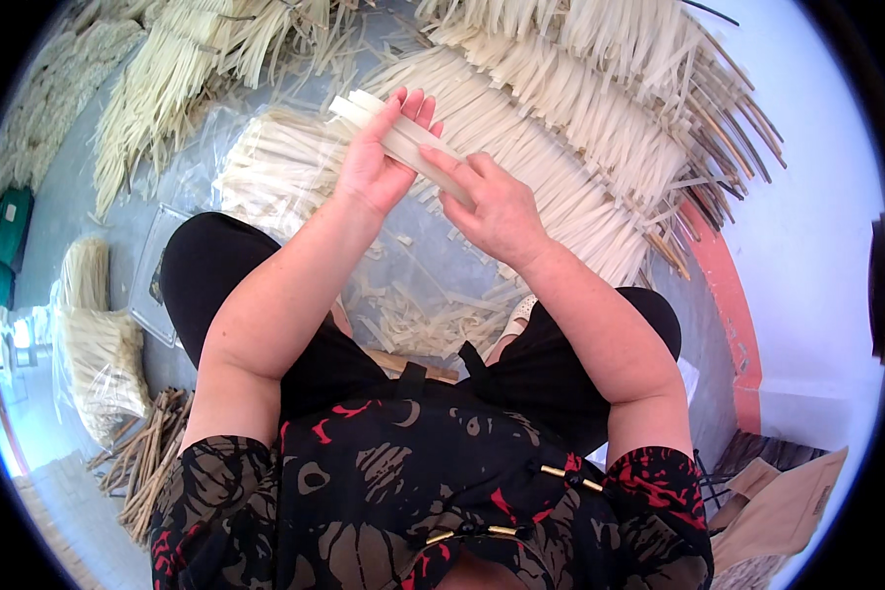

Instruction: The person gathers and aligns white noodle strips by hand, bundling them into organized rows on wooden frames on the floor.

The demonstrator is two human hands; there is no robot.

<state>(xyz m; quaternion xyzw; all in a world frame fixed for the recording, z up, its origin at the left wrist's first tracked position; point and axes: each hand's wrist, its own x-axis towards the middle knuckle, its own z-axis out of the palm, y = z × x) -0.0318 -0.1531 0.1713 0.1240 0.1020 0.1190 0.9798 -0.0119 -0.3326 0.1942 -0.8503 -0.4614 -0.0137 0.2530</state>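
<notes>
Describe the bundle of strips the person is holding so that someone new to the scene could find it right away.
Start at the long row of pale strips fanned across the floor. In front of it, the left hand and right hand together hold a small flat bundle, the only strips lifted off the floor.

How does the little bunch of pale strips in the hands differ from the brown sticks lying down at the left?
The bunch of pale strips is cream-white; the brown sticks are dull brown. The strips look flat and are stacked evenly; the sticks lie in a loose, crossed heap. The strips are held up between the left hand and right hand; the sticks rest on the floor, untouched. Both are long, thin pieces gathered side by side.
</notes>
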